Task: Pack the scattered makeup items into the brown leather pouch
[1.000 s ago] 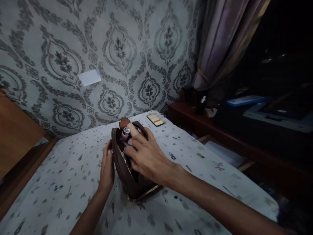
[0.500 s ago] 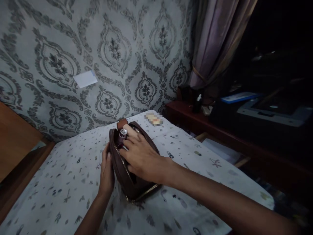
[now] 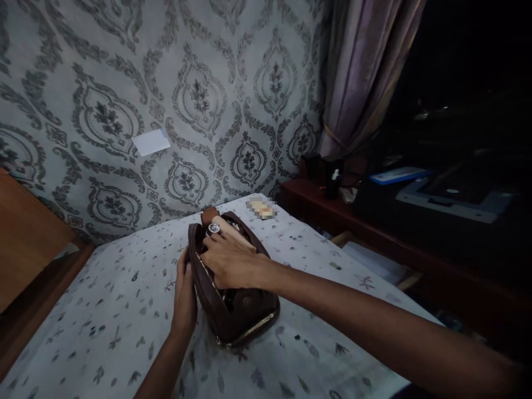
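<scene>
A dark brown zip bag (image 3: 211,316) stands on the bed, its top unzipped and its gold zip teeth showing. My left hand (image 3: 185,291) lies along the bag's left outer side, with fingers stretched out against it. Down in the opening is my right hand (image 3: 230,260), fingers bent; the fingertips are hidden, and what they hold, if anything, cannot be made out. Beside its knuckles a bottle with a shiny, clear round top (image 3: 214,228) pokes up. A beige, long item (image 3: 233,233) lies in the bag along its right side. A brown strap (image 3: 210,215) shows at the far end.
A white sheet with small prints (image 3: 137,310) covers the bed. Toward its far corner lies a pixelated flat item (image 3: 261,208). To the right are a dark red desk (image 3: 305,194), an open drawer (image 3: 374,263) and a blue-edged box (image 3: 399,175). Patterned wallpaper (image 3: 199,94) backs the bed.
My right hand has gone deeper into the bag, covering more of the bottle and uncovering more of the beige item. My left hand stays at the bag's side. The view has shifted slightly.
</scene>
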`<state>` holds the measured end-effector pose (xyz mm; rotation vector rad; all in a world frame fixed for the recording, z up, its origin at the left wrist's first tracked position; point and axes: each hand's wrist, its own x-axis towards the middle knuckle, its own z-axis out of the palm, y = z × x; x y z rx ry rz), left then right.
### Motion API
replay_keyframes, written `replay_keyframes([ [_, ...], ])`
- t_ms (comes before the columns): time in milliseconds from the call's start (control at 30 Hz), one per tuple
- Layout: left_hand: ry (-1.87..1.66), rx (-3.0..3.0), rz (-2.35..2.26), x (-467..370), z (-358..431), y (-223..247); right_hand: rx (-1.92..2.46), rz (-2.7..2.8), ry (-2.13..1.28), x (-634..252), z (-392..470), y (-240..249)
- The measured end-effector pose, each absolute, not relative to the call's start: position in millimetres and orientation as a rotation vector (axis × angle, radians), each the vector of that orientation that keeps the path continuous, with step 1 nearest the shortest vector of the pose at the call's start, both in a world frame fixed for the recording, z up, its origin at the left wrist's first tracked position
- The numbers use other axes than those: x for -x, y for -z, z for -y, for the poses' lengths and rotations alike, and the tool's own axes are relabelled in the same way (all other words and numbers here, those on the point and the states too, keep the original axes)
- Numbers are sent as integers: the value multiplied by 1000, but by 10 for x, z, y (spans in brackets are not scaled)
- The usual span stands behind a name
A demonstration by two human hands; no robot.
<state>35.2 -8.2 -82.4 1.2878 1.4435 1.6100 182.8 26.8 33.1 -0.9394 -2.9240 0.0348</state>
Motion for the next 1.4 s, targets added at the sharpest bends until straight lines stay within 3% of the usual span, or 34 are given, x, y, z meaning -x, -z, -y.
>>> replay_keyframes([
  [267,-1610,-1338,-1437,-358,118,813,733,2849,-301,-2027,-338,-322],
  [867,-1665,-1231,-1454,-676,145,827,780,2911,-62,-2172,-171,-307],
  [1133,-1722,-1142,-1435,-707,166,820,977,2737,255,-2163,42,-366],
  [1400,-1734,-1237,-1406,-670,166,873,1140,2788,157,-2185,145,-429],
])
